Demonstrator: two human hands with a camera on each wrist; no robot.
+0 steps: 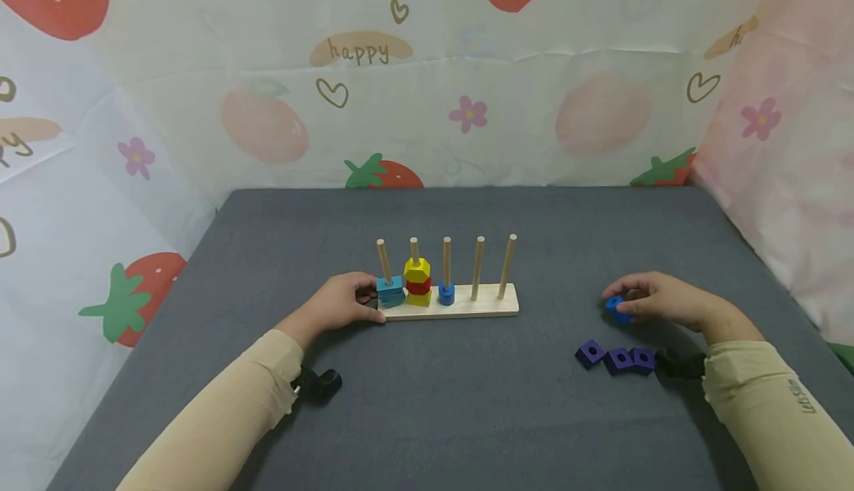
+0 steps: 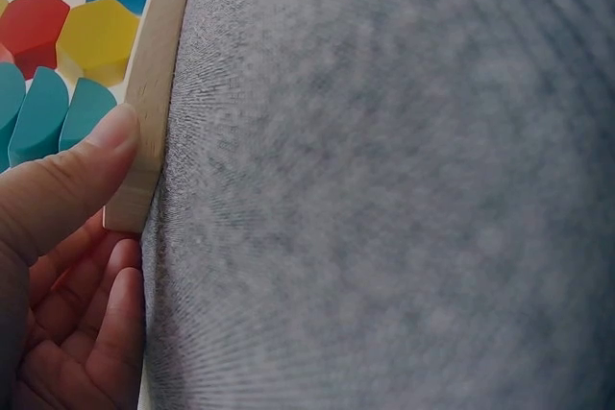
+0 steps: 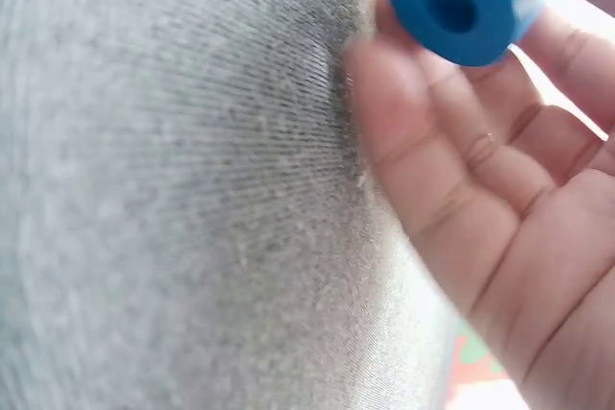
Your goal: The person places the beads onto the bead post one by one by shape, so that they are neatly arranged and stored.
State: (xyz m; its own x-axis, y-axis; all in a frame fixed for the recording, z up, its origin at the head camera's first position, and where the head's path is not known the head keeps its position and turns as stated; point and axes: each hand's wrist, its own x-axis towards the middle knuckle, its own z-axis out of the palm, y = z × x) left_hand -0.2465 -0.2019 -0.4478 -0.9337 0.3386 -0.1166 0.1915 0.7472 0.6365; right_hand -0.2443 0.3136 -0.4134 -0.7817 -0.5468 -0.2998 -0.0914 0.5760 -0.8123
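Observation:
At the left end of the wooden peg stand [image 1: 480, 306], my left hand [image 1: 338, 302] grips the base, thumb on its front edge and fingers curled behind the end. Teal half-round pieces [image 2: 40, 114] sit on the first peg. On the second peg are a yellow hexagonal block [image 1: 417, 271], a red one [image 1: 419, 286] and another yellow one [image 1: 419, 300]. A blue ring [image 1: 446, 297] surrounds the third peg's foot; the last two pegs are bare. Off to the right, my right hand [image 1: 670, 305] pinches a blue cylindrical bead [image 3: 411, 9], its hole visible in the right wrist view.
Several purple square blocks with holes [image 1: 619, 361] lie on the grey cloth [image 1: 467, 417] in front of the right hand. A dark wrist camera mount [image 1: 680, 363] hangs under the right wrist, and another [image 1: 323, 385] under the left. A printed curtain [image 1: 467, 68] stands behind the table.

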